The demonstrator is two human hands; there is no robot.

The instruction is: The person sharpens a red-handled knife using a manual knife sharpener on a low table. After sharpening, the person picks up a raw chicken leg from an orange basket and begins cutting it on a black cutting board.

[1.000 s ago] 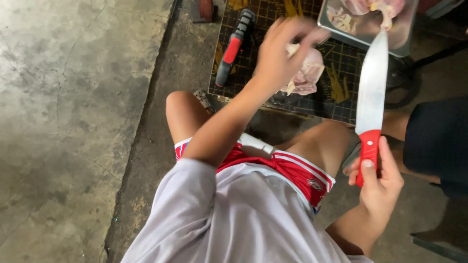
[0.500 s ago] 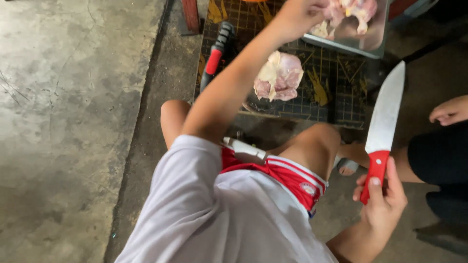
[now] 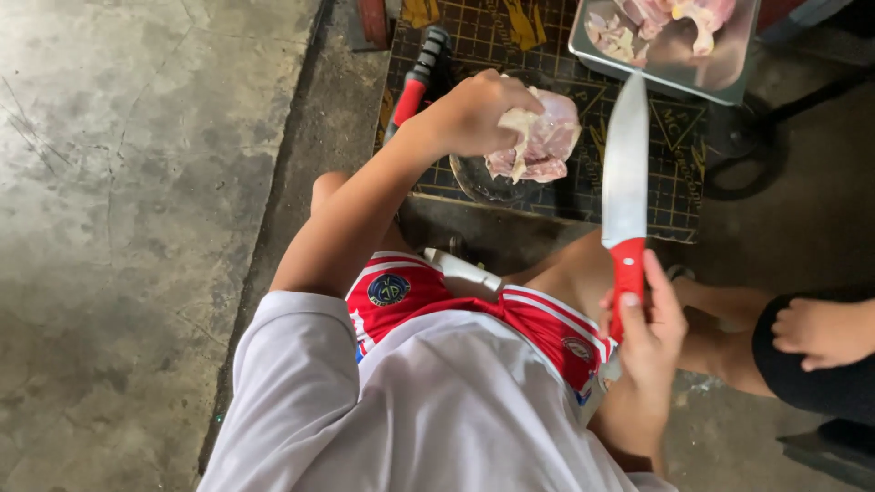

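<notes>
The left hand (image 3: 474, 114) grips a raw chicken piece (image 3: 538, 141) over the cutting mat (image 3: 492, 41) at twelve o'clock, while the right hand (image 3: 643, 333) (at four o'clock) clamps a red-handled knife (image 3: 626, 182), blade up.

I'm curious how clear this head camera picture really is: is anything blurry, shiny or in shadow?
Head view: even, soft daylight with no hard shadows; the knife blade shows a pale sheen, the metal tray a dull reflection; the left hand on the raw chicken looks slightly soft, the right hand fairly sharp; the concrete floor is crisp.
</notes>
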